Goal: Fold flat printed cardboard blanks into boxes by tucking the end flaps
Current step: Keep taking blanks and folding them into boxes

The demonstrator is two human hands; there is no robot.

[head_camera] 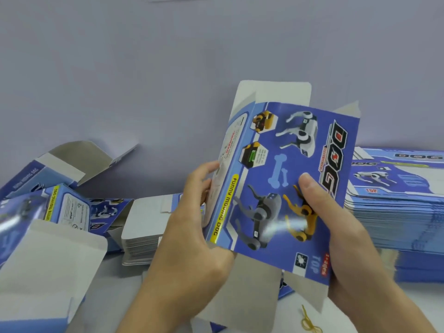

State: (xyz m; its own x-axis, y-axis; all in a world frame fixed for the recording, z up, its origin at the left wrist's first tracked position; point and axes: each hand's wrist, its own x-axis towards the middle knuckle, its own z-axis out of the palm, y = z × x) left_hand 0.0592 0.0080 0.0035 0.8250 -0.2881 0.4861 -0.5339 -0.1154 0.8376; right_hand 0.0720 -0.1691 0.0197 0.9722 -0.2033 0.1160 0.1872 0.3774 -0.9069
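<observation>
The left hand (192,227) grips the left edge of a blue printed cardboard box blank (286,186), fingers curled round its narrow side panel. The right hand (336,227) holds the blank's right side, thumb pressed flat on the printed front and fingers hidden behind. The blank is held up in the middle of the view, partly opened, its grey end flaps sticking out at the far and near ends. To the right lies a tall stack of flat blue printed blanks (396,203). Behind the left hand sits a smaller stack of grey-white card pieces (141,239). On the left are opened blue boxes (50,212) with flaps untucked. A yellow rubber band (310,324) lies near the bottom edge.
</observation>
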